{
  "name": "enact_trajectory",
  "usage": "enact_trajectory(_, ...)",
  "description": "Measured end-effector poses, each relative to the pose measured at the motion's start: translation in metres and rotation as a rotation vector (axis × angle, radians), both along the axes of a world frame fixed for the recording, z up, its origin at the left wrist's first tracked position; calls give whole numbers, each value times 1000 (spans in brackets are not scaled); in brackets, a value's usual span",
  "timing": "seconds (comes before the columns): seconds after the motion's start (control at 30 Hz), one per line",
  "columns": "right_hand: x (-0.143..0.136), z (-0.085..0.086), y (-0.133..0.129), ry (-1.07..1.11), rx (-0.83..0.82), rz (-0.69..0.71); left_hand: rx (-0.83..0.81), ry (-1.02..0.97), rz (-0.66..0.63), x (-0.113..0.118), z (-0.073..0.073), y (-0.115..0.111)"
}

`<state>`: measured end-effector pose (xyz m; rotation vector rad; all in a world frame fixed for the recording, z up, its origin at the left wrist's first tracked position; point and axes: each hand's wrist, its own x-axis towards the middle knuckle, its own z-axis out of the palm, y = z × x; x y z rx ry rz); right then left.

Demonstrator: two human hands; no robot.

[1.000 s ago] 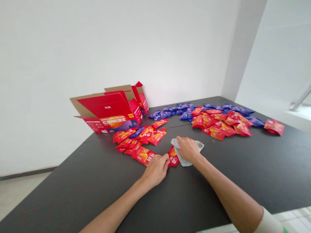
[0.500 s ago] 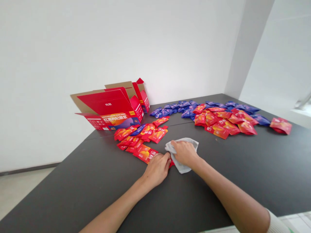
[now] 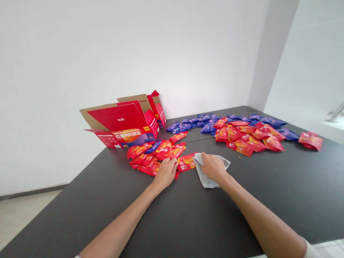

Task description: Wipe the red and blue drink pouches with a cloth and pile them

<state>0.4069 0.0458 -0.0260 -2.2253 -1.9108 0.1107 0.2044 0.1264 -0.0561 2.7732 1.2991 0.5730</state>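
Observation:
A red pouch with orange print (image 3: 186,162) lies between my two hands on the dark table (image 3: 172,215). My left hand (image 3: 166,171) is closed on its left end, beside a heap of red pouches (image 3: 139,154) with a blue one among them. The grey cloth (image 3: 206,180) is bunched under my right hand (image 3: 213,167), whose fingers are closed on it at the pouch's right end. Part of the cloth spreads out to the right and below that hand.
Two open red cartons (image 3: 129,134) (image 3: 160,114) stand at the back left by the wall. Blue pouches (image 3: 185,124) run along the back. A large pile of red pouches (image 3: 244,138) lies at the right, with a separate red pouch (image 3: 310,140) further right.
My left hand has moved left and slightly up. My right hand has shifted right with the cloth. The pouch between them now shows its printed face.

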Motion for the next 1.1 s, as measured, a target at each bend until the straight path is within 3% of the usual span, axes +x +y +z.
enact_trajectory(0.23, -1, -4, 1, 13, -43, 40, 24, -68, 71, 1, 18, 24)
enact_trajectory(0.37, 5, 0, 3, 45, -43, 2, 50, -48, 121, -1, 26, 1)
enact_trajectory(0.5, 2, 6, 2, 84, 35, -130, -35, 2, 53, 1, 22, -37)
enact_trajectory(0.57, -10, 6, -3, 76, 61, -40, -94, 29, 11, 4, 17, -51)
enact_trajectory(0.7, -37, 1, -13, 0, 65, 277, -169, 60, -44, 10, 10, -61)
enact_trajectory(0.77, -40, 0, -11, -45, 65, 205, -159, 76, -48, 11, 10, -61)
enact_trajectory(0.9, -32, 0, -3, -60, 35, -89, -94, 113, -37, 13, 10, -61)
enact_trajectory(0.93, -31, 0, -3, -53, 30, -79, -81, 118, -36, 13, 9, -61)
enact_trajectory(1.07, -36, -2, -6, -57, 32, 221, -63, 122, -46, 14, 7, -62)
enact_trajectory(1.1, -35, -2, -6, -62, 31, 241, -62, 124, -50, 14, 7, -63)
